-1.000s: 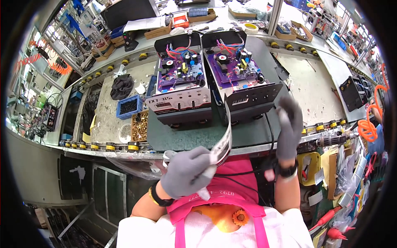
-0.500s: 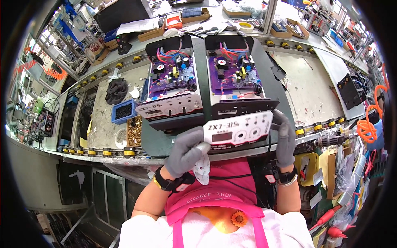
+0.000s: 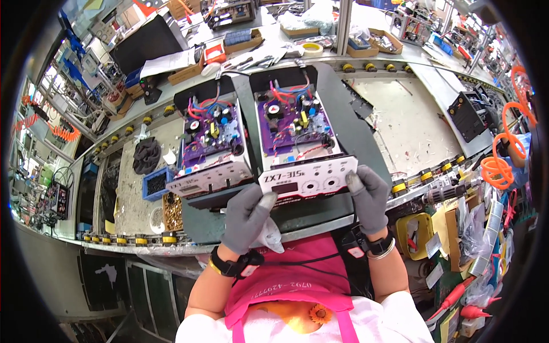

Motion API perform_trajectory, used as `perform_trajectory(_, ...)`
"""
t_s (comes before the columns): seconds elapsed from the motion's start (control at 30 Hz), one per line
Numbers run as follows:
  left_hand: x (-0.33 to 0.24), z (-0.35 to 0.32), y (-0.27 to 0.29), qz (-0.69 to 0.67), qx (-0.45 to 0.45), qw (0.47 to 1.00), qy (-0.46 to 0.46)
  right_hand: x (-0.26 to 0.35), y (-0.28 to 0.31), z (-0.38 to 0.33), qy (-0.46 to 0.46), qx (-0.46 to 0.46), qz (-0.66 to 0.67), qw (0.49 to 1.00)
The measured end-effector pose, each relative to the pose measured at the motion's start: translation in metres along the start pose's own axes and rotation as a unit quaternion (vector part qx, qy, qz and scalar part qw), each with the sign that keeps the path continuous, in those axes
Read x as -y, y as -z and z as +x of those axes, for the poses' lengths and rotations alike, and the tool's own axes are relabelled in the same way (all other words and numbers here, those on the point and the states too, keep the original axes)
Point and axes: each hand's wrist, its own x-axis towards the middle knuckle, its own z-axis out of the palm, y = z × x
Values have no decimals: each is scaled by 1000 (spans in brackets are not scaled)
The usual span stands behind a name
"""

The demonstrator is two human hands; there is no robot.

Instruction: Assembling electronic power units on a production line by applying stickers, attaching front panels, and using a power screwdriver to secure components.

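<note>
In grey gloves, my two hands hold a white faceplate label (image 3: 321, 178) with a dark window and round holes. My left hand (image 3: 246, 218) pinches its left end, and a crumpled white sheet (image 3: 271, 236) hangs from that hand. My right hand (image 3: 369, 200) grips the right end, thumb on the front. The label lies against the front of the right-hand open device (image 3: 297, 127), which carries a purple circuit board; whether it is fully touching cannot be told. Left of it stands a similar open device (image 3: 210, 134), with a white printed front (image 3: 214, 182).
Both devices rest on a dark green board (image 3: 357, 148) on a roller conveyor. To the left are a blue bin (image 3: 155, 184) of dark small parts, a tray of brass-coloured parts (image 3: 173, 210) and a dark cloth (image 3: 147, 155). An orange coiled hose (image 3: 496, 171) hangs at right.
The label has gone from tilted in front of the right device to lined up along its front. My right hand has closed on its right end. The view has shifted slightly.
</note>
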Motion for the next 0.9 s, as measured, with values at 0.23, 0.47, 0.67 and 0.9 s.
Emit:
perform_trajectory(0.23,5,2,-2,-9,2,1000,-12,-3,1,0,0,-2,24,1000)
perform_trajectory(0.47,8,2,1,28,13,999,-25,-4,0,-1,-23,-11,39,999)
perform_trajectory(0.67,8,4,-2,-11,-11,999,-29,-8,-1,0,-9,-14,36,999)
perform_trajectory(0.9,8,5,0,18,8,999,-38,-6,-1,0,-19,-19,40,999)
